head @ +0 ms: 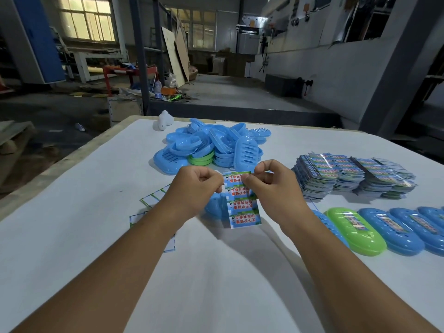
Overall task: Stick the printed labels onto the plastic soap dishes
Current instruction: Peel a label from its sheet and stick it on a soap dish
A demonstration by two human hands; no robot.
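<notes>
— What do the hands hold, from where you stand?

— Both pinch one printed strip of labels [242, 200], blue and green with red characters, which hangs down over the white worktop [216, 284]. The left hand [197, 188] has its fingers curled and grips the strip at its left edge. The right hand [269, 183] pinches the top corner between thumb and forefinger.

— And the soap dishes?

— A loose heap of blue plastic soap dishes [211, 143], with some green ones low in it, lies beyond the hands. One blue dish [216, 207] lies just under the strip, partly hidden by the left hand. At the right stands a row of oval dishes with labels on them [389, 229], one green among blue. Behind that row are stacks of printed label sheets [348, 176].

— Anything more?

— White backing sheets with coloured borders [153, 197] lie under the left forearm.
</notes>
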